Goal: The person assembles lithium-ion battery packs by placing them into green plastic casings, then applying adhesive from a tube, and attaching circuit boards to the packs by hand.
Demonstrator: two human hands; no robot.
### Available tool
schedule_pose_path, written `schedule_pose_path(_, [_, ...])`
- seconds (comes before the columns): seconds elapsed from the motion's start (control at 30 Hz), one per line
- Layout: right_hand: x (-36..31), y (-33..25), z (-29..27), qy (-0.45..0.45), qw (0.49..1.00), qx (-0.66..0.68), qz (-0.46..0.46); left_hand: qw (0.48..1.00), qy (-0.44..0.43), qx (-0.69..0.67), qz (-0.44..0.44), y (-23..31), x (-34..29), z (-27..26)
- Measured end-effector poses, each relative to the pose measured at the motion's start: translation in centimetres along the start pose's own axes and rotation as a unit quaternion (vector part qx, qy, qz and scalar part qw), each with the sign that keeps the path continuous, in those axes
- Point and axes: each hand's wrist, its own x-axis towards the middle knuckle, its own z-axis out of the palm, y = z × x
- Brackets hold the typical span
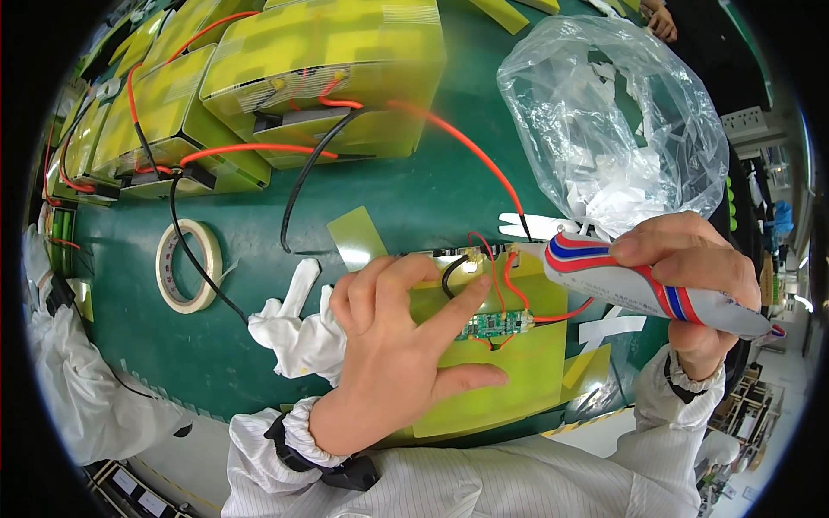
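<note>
A squeeze tube, white with red and blue stripes, is gripped in my right hand. Its nozzle points left, close to the red wire's joint on a battery pack wrapped in translucent yellow-green sheet. Over the pack's left part lies my left hand, fingers spread, holding nothing. Beside its fingertips is a small green circuit board with red wires attached. A short black wire curves by the index finger. Whether the nozzle touches the pack, I cannot tell.
Larger yellow-wrapped battery packs with red and black leads crowd the back left. A tape roll and white gloves lie left of my hand. A clear plastic bag holds white scraps. Another person's hand shows far right.
</note>
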Motion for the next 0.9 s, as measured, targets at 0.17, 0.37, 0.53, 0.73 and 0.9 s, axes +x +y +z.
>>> schedule_pose_path(0.17, [-0.7, -0.6, 0.1, 0.04, 0.997, 0.047, 0.045, 0.998, 0.007, 0.052, 0.015, -0.2, -0.1, 0.3])
schedule_pose_path(0.37, [-1.7, -0.8, 1.2, 0.062, 0.996, 0.059, 0.008, 0.999, 0.016, 0.049, 0.015, -0.3, -0.2, 0.4])
schedule_pose_path(0.53, [-1.8, -1.4, 1.6, 0.119, 0.988, 0.081, 0.063, 0.999, 0.039, -0.016, 0.002, -0.3, -0.2, 0.5])
schedule_pose_path(0.73, [-1.8, -0.9, 1.5, 0.113, 0.991, 0.059, 0.039, 0.984, 0.1, -0.133, -0.066, -0.5, -0.3, 0.1])
schedule_pose_path(0.9, [-2.3, -1.0, 1.4, 0.108, 0.992, 0.046, 0.047, 0.964, -0.006, -0.218, -0.155, -1.2, -2.5, -1.5])
